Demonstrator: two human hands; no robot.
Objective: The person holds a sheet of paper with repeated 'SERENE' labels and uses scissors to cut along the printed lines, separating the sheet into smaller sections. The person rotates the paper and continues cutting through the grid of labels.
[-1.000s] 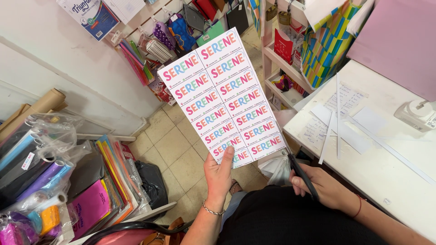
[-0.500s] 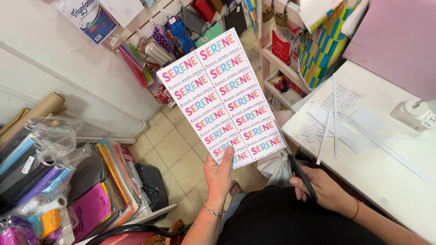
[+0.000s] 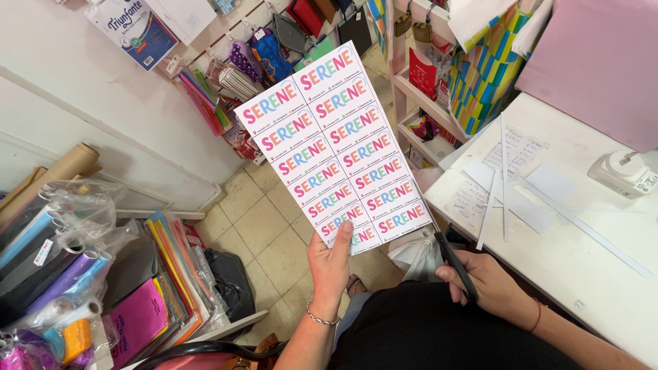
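Observation:
My left hand [image 3: 329, 267] holds up a white printed sheet [image 3: 334, 144] by its bottom edge, thumb on the front. The sheet carries two columns of small labels with multicoloured lettering. My right hand [image 3: 488, 284] grips black-handled scissors [image 3: 449, 257]. Their blades touch the sheet's lower right corner. A bracelet sits on my left wrist and a red string on my right wrist.
A white table [image 3: 582, 253] at right bears thin paper strips [image 3: 504, 179], paper scraps and a white tape dispenser [image 3: 624, 173]. Rolled papers and coloured sheets in plastic [image 3: 75, 274] fill the left. Shelves with stationery [image 3: 432, 75] stand behind. Tiled floor [image 3: 264, 226] lies below.
The sheet and both hands stay almost still; the view has shifted slightly.

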